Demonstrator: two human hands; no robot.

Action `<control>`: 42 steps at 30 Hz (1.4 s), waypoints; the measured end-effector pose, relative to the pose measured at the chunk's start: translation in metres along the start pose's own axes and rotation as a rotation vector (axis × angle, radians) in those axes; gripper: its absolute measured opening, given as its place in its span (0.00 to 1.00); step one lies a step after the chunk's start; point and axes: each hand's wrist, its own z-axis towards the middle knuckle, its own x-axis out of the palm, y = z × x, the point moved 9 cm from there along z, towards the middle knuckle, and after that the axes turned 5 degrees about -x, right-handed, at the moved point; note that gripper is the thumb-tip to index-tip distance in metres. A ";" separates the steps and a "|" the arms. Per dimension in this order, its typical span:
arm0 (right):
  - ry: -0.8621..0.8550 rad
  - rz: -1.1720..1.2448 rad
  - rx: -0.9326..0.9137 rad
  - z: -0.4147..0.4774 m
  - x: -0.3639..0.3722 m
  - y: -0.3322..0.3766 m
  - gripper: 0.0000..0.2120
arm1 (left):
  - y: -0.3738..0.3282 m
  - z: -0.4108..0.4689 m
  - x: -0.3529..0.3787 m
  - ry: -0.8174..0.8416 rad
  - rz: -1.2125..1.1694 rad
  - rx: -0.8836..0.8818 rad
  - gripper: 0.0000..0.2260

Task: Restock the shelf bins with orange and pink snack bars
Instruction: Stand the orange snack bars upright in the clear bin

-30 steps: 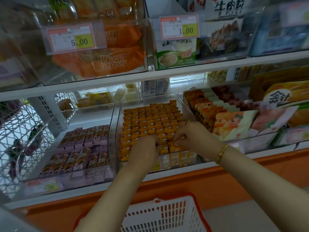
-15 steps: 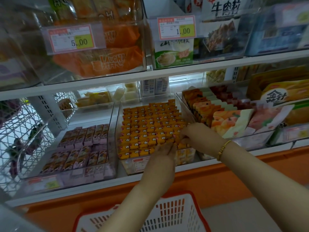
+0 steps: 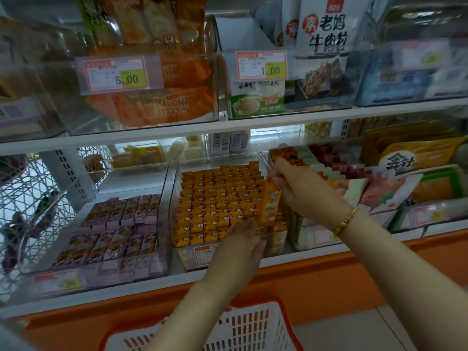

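The lower shelf (image 3: pixel 126 293) carries clear bins side by side. The middle bin (image 3: pixel 174 198) is packed with rows of orange snack bars (image 3: pixel 217 198), and the left bin (image 3: pixel 126 181) holds pink snack bars (image 3: pixel 119 221). A white basket (image 3: pixel 253 328) sits near, below the shelf. The right hand (image 3: pixel 301 188), with a gold bracelet (image 3: pixel 347 220) at the wrist, pinches a single orange bar (image 3: pixel 271 201) upright at the middle bin's right edge. The left hand (image 3: pixel 239 245) reaches onto the near right rows; whether it grips any, I cannot tell.
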 end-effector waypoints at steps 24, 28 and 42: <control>0.323 1.126 0.465 -0.017 0.047 -0.014 0.10 | 0.054 -0.065 -0.009 -0.011 -1.219 -0.464 0.08; 0.320 1.243 0.480 -0.019 0.048 -0.010 0.17 | 0.057 -0.064 -0.013 -0.053 -1.051 -0.404 0.08; 0.559 0.930 0.131 -0.041 0.046 0.008 0.13 | 0.026 -0.077 0.045 0.572 -1.908 -0.780 0.25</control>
